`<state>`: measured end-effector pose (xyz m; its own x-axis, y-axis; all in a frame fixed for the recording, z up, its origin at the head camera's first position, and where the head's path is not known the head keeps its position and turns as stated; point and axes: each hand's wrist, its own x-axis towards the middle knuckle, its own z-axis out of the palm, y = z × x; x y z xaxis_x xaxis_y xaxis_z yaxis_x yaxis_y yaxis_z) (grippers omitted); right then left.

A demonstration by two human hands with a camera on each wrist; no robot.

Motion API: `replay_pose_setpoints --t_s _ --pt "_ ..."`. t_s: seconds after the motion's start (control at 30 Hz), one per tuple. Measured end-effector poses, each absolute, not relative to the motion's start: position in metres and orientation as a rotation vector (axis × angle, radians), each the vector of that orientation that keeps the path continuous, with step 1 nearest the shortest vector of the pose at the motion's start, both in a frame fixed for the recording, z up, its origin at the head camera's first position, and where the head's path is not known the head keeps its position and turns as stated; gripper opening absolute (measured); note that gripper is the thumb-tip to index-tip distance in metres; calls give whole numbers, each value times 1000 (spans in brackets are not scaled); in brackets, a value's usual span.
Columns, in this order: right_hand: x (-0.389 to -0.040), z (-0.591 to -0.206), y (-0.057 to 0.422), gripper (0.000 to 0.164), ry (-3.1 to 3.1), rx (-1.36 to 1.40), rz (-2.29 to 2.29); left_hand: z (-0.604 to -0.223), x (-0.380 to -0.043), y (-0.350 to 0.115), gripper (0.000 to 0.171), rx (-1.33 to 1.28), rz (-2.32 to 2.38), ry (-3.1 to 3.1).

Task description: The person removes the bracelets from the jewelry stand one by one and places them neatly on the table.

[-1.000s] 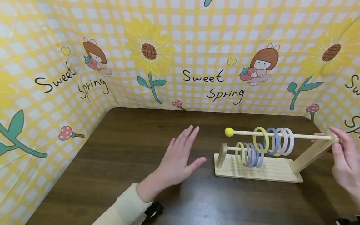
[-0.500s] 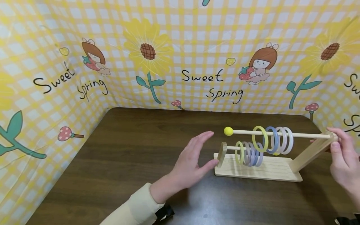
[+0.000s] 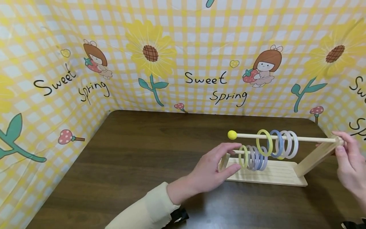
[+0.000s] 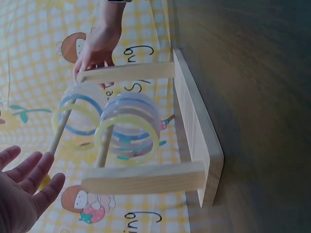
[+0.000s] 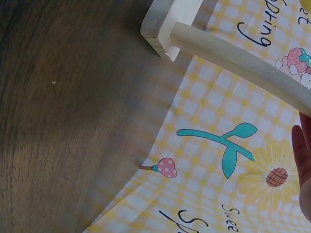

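A light wooden ring stand [image 3: 280, 173] has two horizontal rods carrying several translucent rings. On the upper rod [image 3: 313, 139], which ends in a yellow ball [image 3: 232, 135], hang yellow, blue and pale rings. The lower rod holds a yellow ring [image 3: 243, 157] in front of several lilac and blue ones [image 3: 258, 158]. My left hand [image 3: 207, 170] is at the stand's short post, thumb and forefinger apart, their tips beside that lower yellow ring. With thumb and fingers my right hand [image 3: 350, 162] grips the top of the tall slanted post [image 3: 317, 159].
The stand's base rests on a dark wooden table [image 3: 128, 178]. Yellow checked cloth [image 3: 183, 41] with printed flowers and figures rises behind the table and along both sides.
My left hand has moved right, from over the bare table to the lower rod's left end, its fingers reaching the yellow ring. My right hand keeps its grip on the post.
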<state>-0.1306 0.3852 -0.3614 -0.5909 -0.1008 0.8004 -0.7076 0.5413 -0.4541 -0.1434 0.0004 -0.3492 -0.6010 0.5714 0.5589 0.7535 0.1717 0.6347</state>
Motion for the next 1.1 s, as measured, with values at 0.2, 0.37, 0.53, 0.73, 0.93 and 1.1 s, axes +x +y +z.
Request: replay_pose_setpoints --t_s 0.2,0.37,0.53,0.73,0.93,1.1 --pt "-129 -361 384 36 -2074 602 1050 -351 -147 14 43 -1365 -1436 -2231" --pt "-129 -361 384 36 -2084 605 1042 -355 -150 24 40 -1361 -1477 -2261" --pt "-129 -361 385 35 -2090 604 1014 -357 -151 34 39 -1346 -1625 -2232" --pt "-130 -362 386 35 -2101 590 1001 -359 -154 47 38 -1337 -1701 -2220" --pt "-131 -361 386 34 -2101 609 972 -361 -154 61 38 -1317 -1741 -2242" --pt "-132 -361 386 34 -2094 615 992 -363 -155 72 37 -1278 -1780 -2293"
